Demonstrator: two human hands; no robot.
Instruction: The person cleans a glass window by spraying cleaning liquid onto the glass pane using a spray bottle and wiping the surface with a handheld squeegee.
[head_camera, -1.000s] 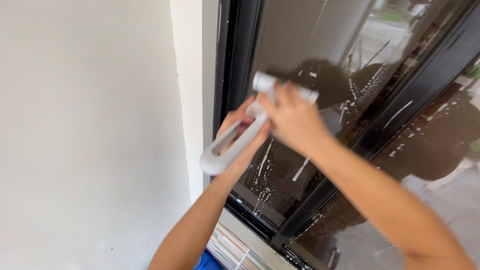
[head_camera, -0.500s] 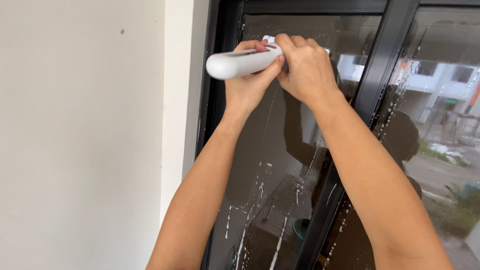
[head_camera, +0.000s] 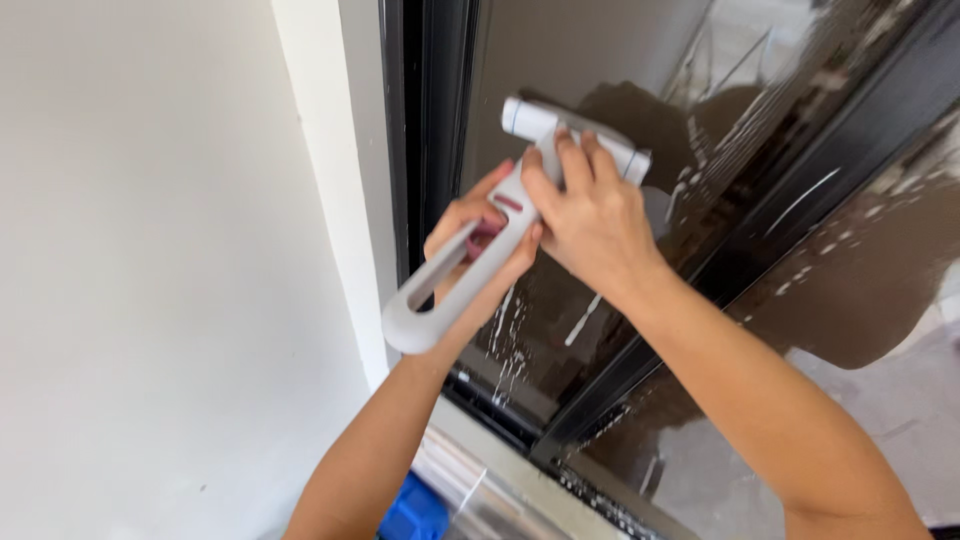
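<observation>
We hold a white squeegee (head_camera: 470, 255) with both hands. Our left hand (head_camera: 478, 245) is wrapped around the long loop handle (the round end of the handle sticks out below it). Our right hand (head_camera: 590, 220) lies over the top part, with its fingers (head_camera: 570, 160) pressed on the wide head. The head sits flat against the dark glass (head_camera: 590, 70) of the window. White soapy streaks (head_camera: 510, 320) run down the glass under our hands. A black frame (head_camera: 430, 130) stands beside the glass, and a pale wall (head_camera: 150, 270) is to its left. Something blue (head_camera: 415, 515) peeks out at the bottom.
</observation>
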